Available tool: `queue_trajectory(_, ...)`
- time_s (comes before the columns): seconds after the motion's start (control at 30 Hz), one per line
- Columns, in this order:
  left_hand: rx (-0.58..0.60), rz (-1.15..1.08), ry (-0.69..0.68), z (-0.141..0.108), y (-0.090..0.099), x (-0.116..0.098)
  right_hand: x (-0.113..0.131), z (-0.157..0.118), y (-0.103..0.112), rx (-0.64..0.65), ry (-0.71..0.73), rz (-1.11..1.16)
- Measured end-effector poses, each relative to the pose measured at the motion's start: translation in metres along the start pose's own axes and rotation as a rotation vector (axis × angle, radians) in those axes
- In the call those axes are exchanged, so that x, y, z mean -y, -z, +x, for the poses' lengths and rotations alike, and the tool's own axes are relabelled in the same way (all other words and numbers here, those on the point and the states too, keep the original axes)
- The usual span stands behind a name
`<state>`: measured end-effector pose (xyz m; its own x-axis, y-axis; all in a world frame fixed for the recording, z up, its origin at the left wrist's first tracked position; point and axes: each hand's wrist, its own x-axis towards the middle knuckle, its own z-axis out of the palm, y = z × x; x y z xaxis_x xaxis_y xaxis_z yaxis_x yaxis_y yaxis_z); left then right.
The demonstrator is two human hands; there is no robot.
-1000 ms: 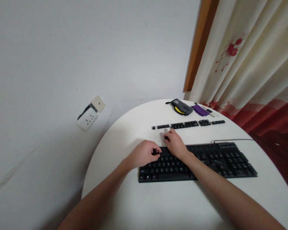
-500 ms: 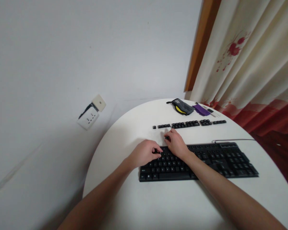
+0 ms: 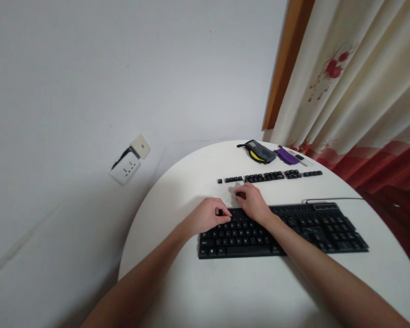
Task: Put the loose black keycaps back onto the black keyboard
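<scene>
A black keyboard (image 3: 249, 251) lies on the white table, its upper left part covered by my hands. My left hand (image 3: 208, 216) is over its upper left corner, thumb and forefinger curled into a pinch just above the keys. What is between those fingertips, if anything, is too small to make out. My right hand (image 3: 254, 203) reaches across the top edge of the keyboard and pinches a small black keycap (image 3: 238, 194) above the tabletop. Beyond it, loose black keycaps (image 3: 274, 176) are lined up in a row of groups, with a single keycap (image 3: 220, 181) at the left end.
At the back of the round table (image 3: 177, 182) lie a dark grey cloth pouch (image 3: 259, 151) with a yellow part, a purple cloth (image 3: 287, 156) and some thin tools (image 3: 304, 159). A cable (image 3: 335, 199) runs off right. Wall sockets (image 3: 125, 168) are at left, a curtain (image 3: 345, 91) at right.
My left thumb and forefinger have come slightly closer together over the keys. My right hand, still pinching the keycap, has shifted only a little. The rest is unchanged.
</scene>
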<state>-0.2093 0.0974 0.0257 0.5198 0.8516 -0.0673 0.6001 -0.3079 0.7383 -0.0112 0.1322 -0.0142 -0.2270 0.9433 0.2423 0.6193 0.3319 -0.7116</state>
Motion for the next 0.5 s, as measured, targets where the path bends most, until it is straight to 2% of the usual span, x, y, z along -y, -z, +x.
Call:
queue_trajectory(0.1,0.005,-0.025,0.025,0.0,0.0,0.001,0.005,0.001,0.017,0.104,0.009,0.09)
queue_trajectory(0.23,0.038,-0.025,0.022,0.001,0.001,0.002,0.017,-0.005,0.041,0.391,0.044,0.176)
queue_trajectory(0.37,0.074,-0.023,-0.019,0.002,0.004,0.001,0.027,-0.013,0.046,0.621,0.078,0.187)
queue_trajectory(0.43,0.075,-0.024,-0.021,0.002,0.005,0.001,0.029,-0.015,0.044,0.651,0.099,0.163)
queue_trajectory(0.5,0.075,-0.023,-0.021,0.002,0.004,0.002,0.03,-0.016,0.041,0.619,0.122,0.128)
